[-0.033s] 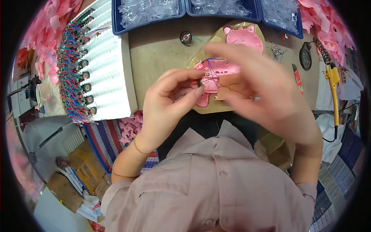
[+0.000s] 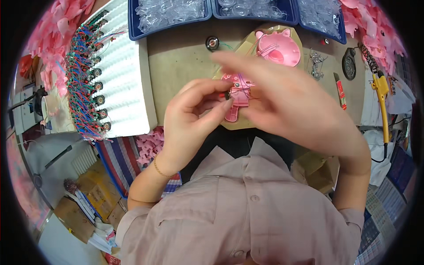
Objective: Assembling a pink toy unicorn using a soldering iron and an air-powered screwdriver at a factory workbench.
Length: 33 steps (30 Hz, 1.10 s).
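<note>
A red part [image 2: 223, 95] is pinched in the left hand [image 2: 187, 110], apparently for steadiness; the blurred right hand [image 2: 291, 101] is spread.

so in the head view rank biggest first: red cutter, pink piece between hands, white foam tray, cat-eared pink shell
White foam tray
Cat-eared pink shell
Red cutter
Pink piece: unranked, right hand partly hides it

You've got 2 hands [image 2: 187, 110], 3 blu bins [image 2: 256, 19], 1 yel iron [image 2: 381, 101], 1 cat-eared pink shell [image 2: 287, 46], 1 loose spkr [image 2: 212, 43].
</note>
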Tool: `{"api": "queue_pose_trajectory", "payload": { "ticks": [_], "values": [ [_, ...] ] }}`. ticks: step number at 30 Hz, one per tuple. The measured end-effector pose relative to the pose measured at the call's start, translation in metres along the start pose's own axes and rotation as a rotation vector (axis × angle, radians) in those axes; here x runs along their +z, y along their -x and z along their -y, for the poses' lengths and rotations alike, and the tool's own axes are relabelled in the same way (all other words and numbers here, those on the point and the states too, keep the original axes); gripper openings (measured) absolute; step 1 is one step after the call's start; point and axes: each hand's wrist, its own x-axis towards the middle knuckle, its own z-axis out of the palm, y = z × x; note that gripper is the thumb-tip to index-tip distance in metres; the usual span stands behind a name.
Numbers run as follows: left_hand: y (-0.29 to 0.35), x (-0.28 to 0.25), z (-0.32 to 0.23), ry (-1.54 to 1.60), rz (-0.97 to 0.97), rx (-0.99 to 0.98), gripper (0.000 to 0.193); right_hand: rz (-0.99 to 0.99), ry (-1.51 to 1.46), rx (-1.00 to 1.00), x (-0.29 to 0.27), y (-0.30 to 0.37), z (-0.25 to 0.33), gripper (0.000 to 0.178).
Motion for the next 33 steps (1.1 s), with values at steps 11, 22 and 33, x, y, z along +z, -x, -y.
{"api": "queue_pose_trajectory", "payload": {
  "ticks": [11,22,33],
  "values": [
    [0.011,-0.001,0.01,-0.362,-0.1,0.237,0.025,-0.014,0.491,-0.271,0.02,-0.002,-0.008,0.015],
    [0.014,-0.012,0.044,-1.014,-0.216,0.703,0.038,0.129,0.605,-0.151,0.022,-0.017,-0.022,0.013],
    [0.015,-0.015,0.042,-1.173,-0.077,0.756,0.044,-0.06,0.682,-0.417,0.018,-0.033,-0.033,0.024]
  ]
}}
